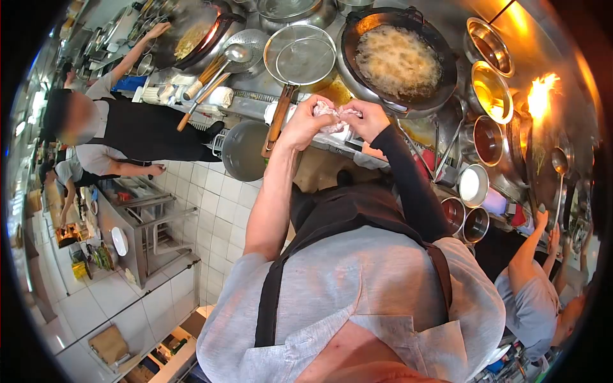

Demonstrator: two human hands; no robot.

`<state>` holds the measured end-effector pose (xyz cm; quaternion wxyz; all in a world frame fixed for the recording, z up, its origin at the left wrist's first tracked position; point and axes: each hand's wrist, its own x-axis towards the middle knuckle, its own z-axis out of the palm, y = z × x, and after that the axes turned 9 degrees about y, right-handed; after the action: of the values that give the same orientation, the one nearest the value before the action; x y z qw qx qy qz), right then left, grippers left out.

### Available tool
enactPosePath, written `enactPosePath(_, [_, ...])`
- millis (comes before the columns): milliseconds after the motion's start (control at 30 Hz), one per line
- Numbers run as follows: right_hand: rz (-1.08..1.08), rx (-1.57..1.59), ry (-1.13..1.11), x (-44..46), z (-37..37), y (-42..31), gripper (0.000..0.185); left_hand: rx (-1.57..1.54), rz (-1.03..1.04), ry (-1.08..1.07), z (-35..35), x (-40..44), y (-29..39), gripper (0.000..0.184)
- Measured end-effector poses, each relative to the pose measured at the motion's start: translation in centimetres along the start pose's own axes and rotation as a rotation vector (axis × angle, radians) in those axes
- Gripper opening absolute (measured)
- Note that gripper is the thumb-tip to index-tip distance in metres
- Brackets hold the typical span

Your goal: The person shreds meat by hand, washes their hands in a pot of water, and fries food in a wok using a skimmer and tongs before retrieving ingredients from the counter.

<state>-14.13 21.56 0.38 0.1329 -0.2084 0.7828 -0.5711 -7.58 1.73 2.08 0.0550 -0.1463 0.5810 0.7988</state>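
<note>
I observe through the head camera: both bare hands are raised in front of the body, close together at the near edge of the cooking range. The left hand [303, 127] has its fingers curled inward, thumb and fingertips pinching a crumpled pinkish-white piece [329, 119]. The right hand [370, 122] grips the same piece from the other side, thumb and forefinger closed on its end. The piece is bunched between the hands; I cannot tell whether it is cloth or food. A dark sleeve [408, 159] covers the right forearm, while the left forearm is bare. Just beyond the hands I record a round strainer [300, 39], its wooden handle [278, 121] running down beside the left wrist. Ahead and to the right sits a black wok [408, 105] of pale, bubbling froth [399, 60]. Left of the hands, a grey pot [246, 153] stands lower than the range. On the right side I note a metal bowl [504, 80] of yellow liquid, a white bowl [474, 184] and a tall flame [543, 97]. At far left, a co-worker in a dark apron [159, 131] reaches one arm toward another wok [207, 54].
</note>
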Motion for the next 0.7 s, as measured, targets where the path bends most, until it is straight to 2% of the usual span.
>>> enactPosePath(33, [-0.144, -0.128, 0.049, 0.1, -0.1, 0.0, 0.014, 0.014, -0.009, 0.005, 0.0, 0.1, -0.4, 0.03])
enactPosePath(133, [-0.294, -0.092, 0.225, 0.4, 0.2, 0.8, 0.014, -0.007, -0.035, 0.045, 0.8, -0.1, -0.3, 0.031])
enactPosePath(233, [-0.172, -0.021, 0.37, -0.1, 1.0, 1.8, 0.013, -0.05, -0.04, 0.043, 0.8, 0.2, -0.6, 0.03])
enactPosePath(333, [0.164, 0.53, 0.349, 1.0, -0.2, 3.6, 0.012, -0.146, -0.044, 0.06, 0.7, 0.0, -1.0, 0.029])
enactPosePath(433, [0.255, 0.822, 0.123, 1.3, -1.2, 3.9, 0.013, -0.172, -0.02, 0.08, 0.9, 0.0, -0.6, 0.026])
enactPosePath(500, [0.282, 0.934, 0.051, 1.2, -1.5, 3.3, 0.011, -0.138, 0.027, 0.08, 1.5, 0.4, 0.0, 0.024])
enactPosePath(600, [0.331, 0.936, 0.01, 1.6, -1.9, 2.6, 0.01, -0.215, 0.004, 0.14, 2.2, 0.6, 0.5, 0.024])
enactPosePath(700, [0.323, 1.013, -0.013, 1.4, -2.5, 2.4, 0.012, -0.224, 0.083, 0.234, 2.1, 1.4, -0.8, 0.024])
